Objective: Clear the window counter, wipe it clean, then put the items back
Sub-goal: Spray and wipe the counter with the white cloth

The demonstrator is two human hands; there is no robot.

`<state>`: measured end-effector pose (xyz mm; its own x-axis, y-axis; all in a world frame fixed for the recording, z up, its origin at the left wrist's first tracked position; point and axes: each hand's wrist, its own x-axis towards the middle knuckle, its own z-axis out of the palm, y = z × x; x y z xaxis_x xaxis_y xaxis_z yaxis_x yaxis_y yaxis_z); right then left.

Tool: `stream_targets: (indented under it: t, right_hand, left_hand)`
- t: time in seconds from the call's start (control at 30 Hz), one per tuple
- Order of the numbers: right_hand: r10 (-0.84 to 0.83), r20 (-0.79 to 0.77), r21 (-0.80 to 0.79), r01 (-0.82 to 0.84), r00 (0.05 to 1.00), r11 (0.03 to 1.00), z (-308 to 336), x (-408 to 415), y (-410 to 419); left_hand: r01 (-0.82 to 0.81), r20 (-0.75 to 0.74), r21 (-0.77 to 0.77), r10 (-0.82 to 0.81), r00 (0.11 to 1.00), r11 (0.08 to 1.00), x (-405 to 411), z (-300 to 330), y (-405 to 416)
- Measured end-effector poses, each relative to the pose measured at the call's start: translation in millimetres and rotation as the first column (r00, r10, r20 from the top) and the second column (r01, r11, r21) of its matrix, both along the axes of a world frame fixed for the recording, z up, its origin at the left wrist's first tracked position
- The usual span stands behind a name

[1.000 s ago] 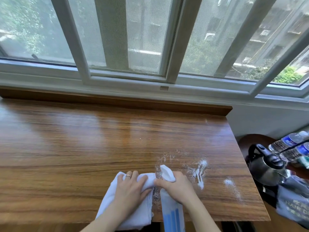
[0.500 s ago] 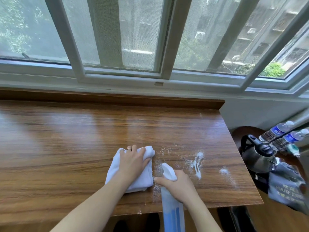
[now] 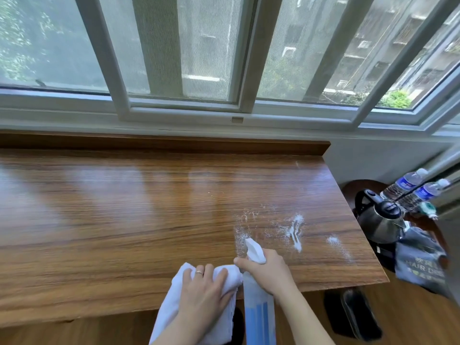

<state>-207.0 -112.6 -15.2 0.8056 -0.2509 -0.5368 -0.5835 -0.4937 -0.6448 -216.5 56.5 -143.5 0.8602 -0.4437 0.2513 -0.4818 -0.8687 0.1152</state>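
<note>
At the bottom centre of the frame, the left hand (image 3: 204, 292) is lying palm-down on a white cloth (image 3: 171, 312), fingers straight and slightly spread, pressing it flat against the near edge of the wooden counter (image 3: 124, 220); a ring is showing on one finger. The cloth is hanging partly over that edge, toward the bottom of the frame. Just to the right, the right hand (image 3: 267, 271) is gripping the neck of a spray bottle (image 3: 258, 314), fingers curled round it below the white nozzle, the forefinger reaching left across the trigger toward the cloth. The bottle is tilting forward, its nozzle pointing up-frame over the counter and its blue-striped body running down off the bottom edge. Both forearms are coming in from the bottom of the frame, the two hands almost touching.

Beyond the nozzle, white foam splashes (image 3: 295, 232) are sitting on the right part of the counter. At the right edge of the frame, off the counter, a steel kettle (image 3: 378, 220) is standing near two water bottles (image 3: 408, 183) and a grey bag (image 3: 420, 265). Across the top, a white-framed window (image 3: 244, 70) is running behind the counter.
</note>
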Motion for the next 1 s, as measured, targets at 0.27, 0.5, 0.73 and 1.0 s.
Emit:
stream_targets:
  t: [0.27, 0.5, 0.73, 1.0]
  right_hand:
    - [0.015, 0.003, 0.007, -0.015, 1.0, 1.0, -2.4, -5.3, -3.8]
    - [0.127, -0.012, -0.026, -0.127, 0.992, 0.992, 0.2, 1.2, -25.5]
    - [0.182, -0.012, 0.002, -0.182, 0.983, 0.983, 5.2, 8.0, -50.1]
    - [0.209, 0.013, 0.002, -0.209, 0.978, 0.978, 3.1, 20.3, -70.2]
  left_hand:
    - [-0.04, -0.043, 0.01, 0.041, 0.998, 0.999, 10.1, 2.9, -5.5]
    - [-0.195, -0.101, 0.093, 0.204, 0.974, 0.976, 74.8, 11.6, -20.6]
    - [-0.31, -0.1, 0.136, 0.325, 0.941, 0.941, 140.3, 14.7, -37.0]
    - [-0.225, -0.071, 0.145, 0.237, 0.969, 0.964, 95.1, 15.9, -45.8]
